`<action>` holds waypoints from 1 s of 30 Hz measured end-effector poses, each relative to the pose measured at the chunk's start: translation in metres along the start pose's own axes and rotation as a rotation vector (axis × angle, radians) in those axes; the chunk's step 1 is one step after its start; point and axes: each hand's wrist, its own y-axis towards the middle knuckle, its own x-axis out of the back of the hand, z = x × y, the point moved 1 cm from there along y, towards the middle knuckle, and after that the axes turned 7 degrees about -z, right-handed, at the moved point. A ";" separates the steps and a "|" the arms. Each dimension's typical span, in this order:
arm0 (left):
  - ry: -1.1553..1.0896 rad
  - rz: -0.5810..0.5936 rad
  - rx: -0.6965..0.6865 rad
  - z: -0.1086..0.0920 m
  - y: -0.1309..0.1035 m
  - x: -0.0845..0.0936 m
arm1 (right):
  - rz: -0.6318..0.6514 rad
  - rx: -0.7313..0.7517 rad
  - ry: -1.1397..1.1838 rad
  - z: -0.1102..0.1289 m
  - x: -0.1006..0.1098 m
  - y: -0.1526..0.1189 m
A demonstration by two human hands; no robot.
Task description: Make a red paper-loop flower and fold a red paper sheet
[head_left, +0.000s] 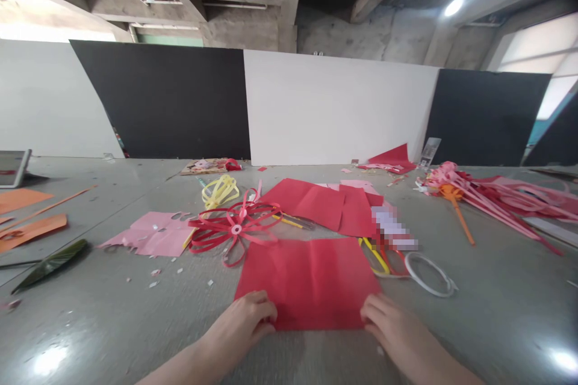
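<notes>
A red paper sheet (311, 280) with faint creases lies on the grey table just in front of me. My left hand (253, 316) pinches its near left corner, fingers curled together. At the near right corner, my right hand (388, 322) grips the same sheet with bent fingers. Behind it are more red sheets (316, 201). A flower shape of looped red strips (236, 228) touches the area left of the sheet's far edge, with a yellow looped one (220, 192) beyond it.
Pink paper (156, 233) with cut edges and small scraps lies left. Further left are a green leaf shape (54, 264) and orange paper (34, 231). On the right are a white wire coil (431, 275), an orange stick (461, 216) and pink strips (497, 198).
</notes>
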 end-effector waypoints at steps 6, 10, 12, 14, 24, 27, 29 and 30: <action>0.007 0.053 0.041 0.001 0.002 0.000 | 0.044 -0.021 0.076 -0.001 0.005 0.002; -0.020 0.106 0.070 -0.001 0.008 0.004 | 0.076 0.020 0.044 -0.005 -0.002 -0.001; -0.051 0.144 0.089 -0.001 0.010 0.006 | 0.119 0.019 0.031 -0.006 -0.004 -0.001; -0.077 0.161 0.098 -0.001 0.011 0.008 | 0.163 0.005 0.025 -0.006 -0.005 0.000; -0.116 0.082 -0.012 0.005 0.007 0.002 | 0.196 -0.110 0.144 -0.002 0.006 0.005; -0.017 0.069 -0.118 0.003 0.003 0.002 | 0.216 -0.135 0.194 -0.001 0.013 0.008; 0.098 0.060 -0.204 0.003 0.001 0.001 | 0.242 -0.155 0.217 -0.001 0.017 0.010; 0.152 0.051 -0.249 0.003 -0.001 0.001 | 0.250 -0.162 0.220 -0.001 0.018 0.011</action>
